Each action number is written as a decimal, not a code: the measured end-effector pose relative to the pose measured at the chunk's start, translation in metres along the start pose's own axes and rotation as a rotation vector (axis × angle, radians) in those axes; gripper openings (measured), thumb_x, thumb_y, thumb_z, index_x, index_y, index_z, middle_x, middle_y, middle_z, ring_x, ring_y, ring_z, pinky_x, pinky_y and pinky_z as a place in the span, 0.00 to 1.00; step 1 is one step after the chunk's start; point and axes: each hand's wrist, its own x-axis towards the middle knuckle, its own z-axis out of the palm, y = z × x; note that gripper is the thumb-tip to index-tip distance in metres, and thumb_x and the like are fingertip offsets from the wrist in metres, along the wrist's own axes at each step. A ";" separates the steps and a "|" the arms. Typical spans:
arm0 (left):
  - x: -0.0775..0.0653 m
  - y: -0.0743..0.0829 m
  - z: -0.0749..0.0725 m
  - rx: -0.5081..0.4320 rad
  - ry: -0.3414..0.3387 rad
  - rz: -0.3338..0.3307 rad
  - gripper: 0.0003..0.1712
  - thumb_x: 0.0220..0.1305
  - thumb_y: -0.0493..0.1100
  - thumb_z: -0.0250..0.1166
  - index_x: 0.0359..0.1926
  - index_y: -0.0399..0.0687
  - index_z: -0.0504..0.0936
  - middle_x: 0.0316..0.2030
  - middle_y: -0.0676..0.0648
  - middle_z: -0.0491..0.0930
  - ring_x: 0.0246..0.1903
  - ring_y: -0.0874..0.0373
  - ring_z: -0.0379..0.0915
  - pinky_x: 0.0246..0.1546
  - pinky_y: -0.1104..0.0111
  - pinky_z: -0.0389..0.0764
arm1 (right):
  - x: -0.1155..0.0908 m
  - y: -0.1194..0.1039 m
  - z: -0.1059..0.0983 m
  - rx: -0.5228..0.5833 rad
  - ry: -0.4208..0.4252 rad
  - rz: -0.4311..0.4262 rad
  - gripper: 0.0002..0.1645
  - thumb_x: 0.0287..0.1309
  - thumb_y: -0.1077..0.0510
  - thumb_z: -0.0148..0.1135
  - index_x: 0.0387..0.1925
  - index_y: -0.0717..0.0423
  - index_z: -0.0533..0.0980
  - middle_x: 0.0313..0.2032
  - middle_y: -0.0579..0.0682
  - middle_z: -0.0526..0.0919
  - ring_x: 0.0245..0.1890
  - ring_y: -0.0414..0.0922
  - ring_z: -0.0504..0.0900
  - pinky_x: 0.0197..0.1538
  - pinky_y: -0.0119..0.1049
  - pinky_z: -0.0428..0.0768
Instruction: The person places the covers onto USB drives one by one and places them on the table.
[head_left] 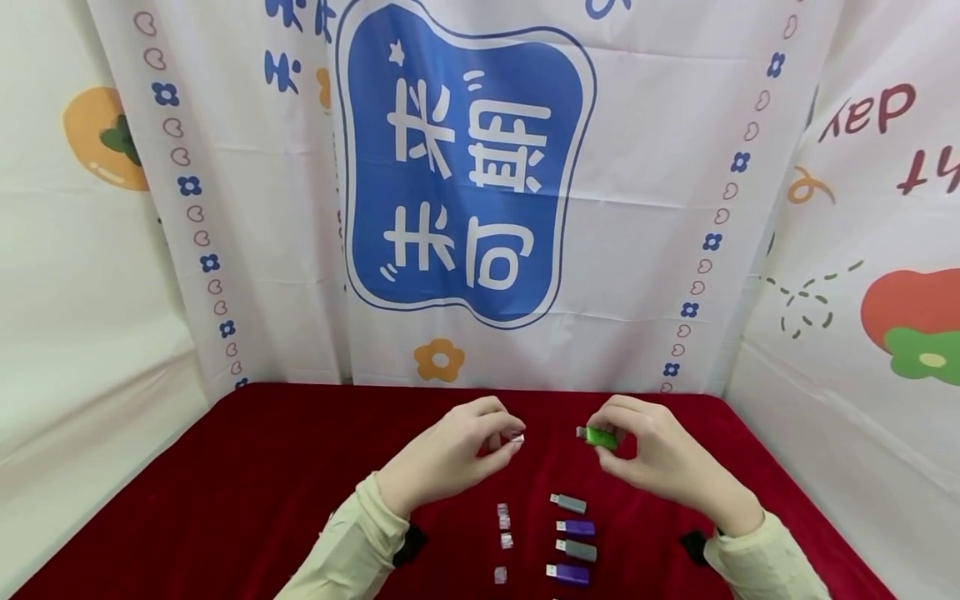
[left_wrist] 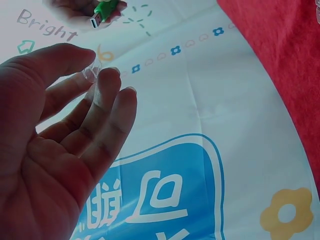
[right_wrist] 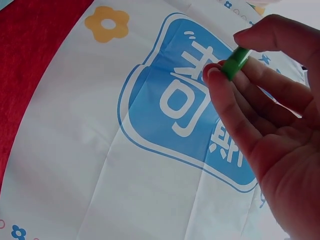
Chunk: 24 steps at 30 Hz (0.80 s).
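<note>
Red cloth (head_left: 247, 467) below, left hand (head_left: 459, 448) pinches clear cap (left_wrist: 91, 73), right hand (head_left: 651, 439) (opposite) green USB stick (head_left: 602, 439).

Your red-covered table (head_left: 225, 500), set with two short rows.
Running toward you on it are four small clear pieces (head_left: 506, 541); the two farthest sit close together, the nearest apart. Just to their right you have a row of USB sticks: a gray stick (head_left: 572, 504) farthest from you, then a purple stick (head_left: 580, 527), a second gray stick (head_left: 581, 550) and a second purple stick (head_left: 572, 574), each lying with its metal plug pointing left. Below them, a sliver (head_left: 558, 598) shows, too cut off to name.
</note>
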 end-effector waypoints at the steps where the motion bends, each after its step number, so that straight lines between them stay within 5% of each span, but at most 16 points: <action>1: 0.000 0.000 0.000 0.001 -0.003 -0.001 0.08 0.64 0.36 0.67 0.44 0.44 0.85 0.36 0.52 0.77 0.30 0.66 0.71 0.33 0.81 0.73 | 0.000 0.000 0.000 0.001 0.001 -0.008 0.18 0.42 0.72 0.71 0.37 0.54 0.80 0.32 0.40 0.78 0.30 0.35 0.77 0.32 0.30 0.79; 24: 0.001 0.003 0.015 0.054 -0.003 -0.009 0.08 0.65 0.41 0.67 0.45 0.47 0.85 0.37 0.53 0.77 0.30 0.67 0.71 0.32 0.82 0.71 | 0.003 -0.009 0.009 0.019 -0.024 -0.034 0.18 0.44 0.72 0.71 0.38 0.53 0.79 0.35 0.40 0.78 0.30 0.35 0.76 0.33 0.28 0.79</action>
